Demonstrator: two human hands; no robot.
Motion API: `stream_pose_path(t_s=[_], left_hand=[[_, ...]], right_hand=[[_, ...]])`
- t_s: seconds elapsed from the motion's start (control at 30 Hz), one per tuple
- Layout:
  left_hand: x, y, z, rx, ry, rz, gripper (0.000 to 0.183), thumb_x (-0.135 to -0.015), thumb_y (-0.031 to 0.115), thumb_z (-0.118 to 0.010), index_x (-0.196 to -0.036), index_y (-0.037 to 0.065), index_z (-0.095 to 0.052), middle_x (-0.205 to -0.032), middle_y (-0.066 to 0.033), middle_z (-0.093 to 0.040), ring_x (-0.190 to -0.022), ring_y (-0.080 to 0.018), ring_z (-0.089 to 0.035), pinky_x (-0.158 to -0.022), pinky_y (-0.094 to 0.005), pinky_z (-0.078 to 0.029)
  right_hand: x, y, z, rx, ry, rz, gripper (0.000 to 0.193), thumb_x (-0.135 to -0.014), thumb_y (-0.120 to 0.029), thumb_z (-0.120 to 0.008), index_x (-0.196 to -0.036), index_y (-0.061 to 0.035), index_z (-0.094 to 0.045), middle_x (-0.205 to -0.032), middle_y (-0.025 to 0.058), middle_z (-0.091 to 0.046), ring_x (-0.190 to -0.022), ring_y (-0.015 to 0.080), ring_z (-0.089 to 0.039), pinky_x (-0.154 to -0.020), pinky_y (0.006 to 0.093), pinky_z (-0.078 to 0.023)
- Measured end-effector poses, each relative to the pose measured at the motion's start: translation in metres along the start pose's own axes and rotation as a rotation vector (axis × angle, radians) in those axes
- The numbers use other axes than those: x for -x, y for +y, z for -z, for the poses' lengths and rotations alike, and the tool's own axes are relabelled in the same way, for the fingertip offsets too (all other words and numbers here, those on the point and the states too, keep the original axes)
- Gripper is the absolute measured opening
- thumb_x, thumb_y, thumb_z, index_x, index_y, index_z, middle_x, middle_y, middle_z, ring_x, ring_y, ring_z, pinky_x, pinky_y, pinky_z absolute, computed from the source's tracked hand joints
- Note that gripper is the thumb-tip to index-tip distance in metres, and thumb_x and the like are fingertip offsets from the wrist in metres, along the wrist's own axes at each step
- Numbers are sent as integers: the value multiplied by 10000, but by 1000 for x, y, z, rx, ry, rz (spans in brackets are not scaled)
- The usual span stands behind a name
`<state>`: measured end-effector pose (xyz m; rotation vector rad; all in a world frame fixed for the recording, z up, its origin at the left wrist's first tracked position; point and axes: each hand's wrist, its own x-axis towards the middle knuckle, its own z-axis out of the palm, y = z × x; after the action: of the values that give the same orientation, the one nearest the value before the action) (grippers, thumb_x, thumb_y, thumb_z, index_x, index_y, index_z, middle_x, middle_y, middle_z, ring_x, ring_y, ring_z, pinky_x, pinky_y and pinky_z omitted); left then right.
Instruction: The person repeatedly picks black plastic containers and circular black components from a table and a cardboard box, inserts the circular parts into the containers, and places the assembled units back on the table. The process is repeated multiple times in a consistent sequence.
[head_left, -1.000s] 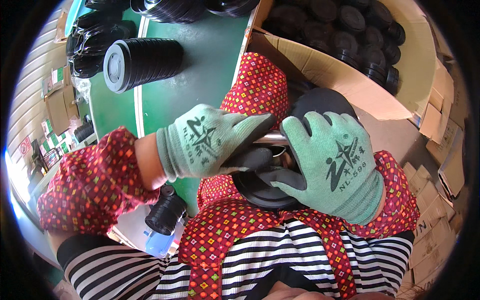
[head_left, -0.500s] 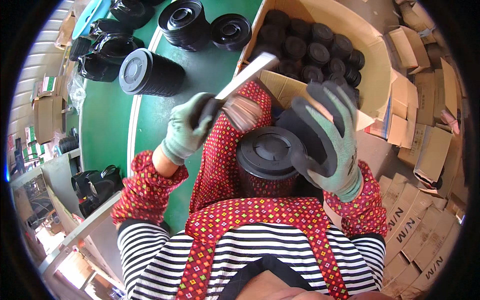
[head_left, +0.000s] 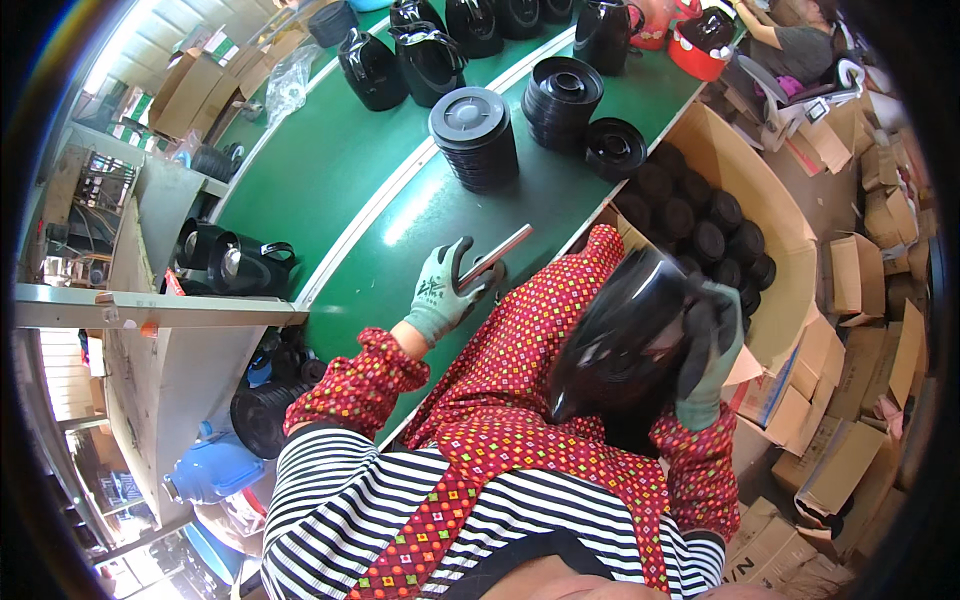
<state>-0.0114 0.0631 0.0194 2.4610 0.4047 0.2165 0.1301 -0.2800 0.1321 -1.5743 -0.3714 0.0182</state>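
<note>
My left hand (head_left: pixel 455 287), in a grey-green glove with dark fingers, is closed around a slim silvery metal bar (head_left: pixel 497 255) above the green table's near edge. My right hand (head_left: pixel 710 345), gloved alike, is closed at the right side of a glossy black jug (head_left: pixel 625 335). The jug lies tilted over my lap and is smeared by motion; its handle is hidden. Beyond my left hand stands a stack of black round lids (head_left: pixel 478 140), with another stack of dark ring-shaped parts (head_left: pixel 562 105) and a single loose one (head_left: pixel 615 150) beside it.
Right of the table, an open cardboard box (head_left: pixel 790 190) holds several black round parts (head_left: pixel 708 240). Black jugs (head_left: pixel 430 65) line the table's far side. A metal rail (head_left: pixel 170 310) runs at the left. Cartons (head_left: pixel 860 370) pile up at the right; a person (head_left: pixel 800 45) sits far right.
The view has turned, so the table shows more fully. My right hand, open beside a lidded black vessel before, now grips the tilted jug. My left hand keeps the bar, now over the table.
</note>
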Motion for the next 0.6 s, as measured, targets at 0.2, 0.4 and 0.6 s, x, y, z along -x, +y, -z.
stream_pose_path(t_s=[0.2,0.4,0.6], left_hand=[[27,85,58,804,-232,-315,906,-775,165,-926,-1542,-3,-474,-1678,-220,-309,-1436,-305,-512,-1117,-409,-497],[56,68,82,845,-79,-92,502,-1032,267,-702,-1407,-47,-587,-1437,-157,-581,-1207,-237,-655,-979,-362,-547],[58,26,118,640,240,160,289,-997,160,-717,-1200,-42,-676,-1369,-171,-653,-1015,-187,-695,-848,-334,-569]], right_hand=[[-35,21,-45,-807,-104,-648,648,-1136,-517,-372,-1573,-50,-474,-1519,124,-578,-1363,265,-570,-1186,441,-453],[-43,80,-129,-1066,-569,-670,507,-1159,-379,-343,-1508,-51,-510,-1495,111,-587,-1381,267,-560,-1161,465,-484],[-49,94,-174,-291,-237,-565,471,-1091,-404,-559,-1335,-6,-616,-1191,86,-678,-1061,159,-646,-945,311,-518]])
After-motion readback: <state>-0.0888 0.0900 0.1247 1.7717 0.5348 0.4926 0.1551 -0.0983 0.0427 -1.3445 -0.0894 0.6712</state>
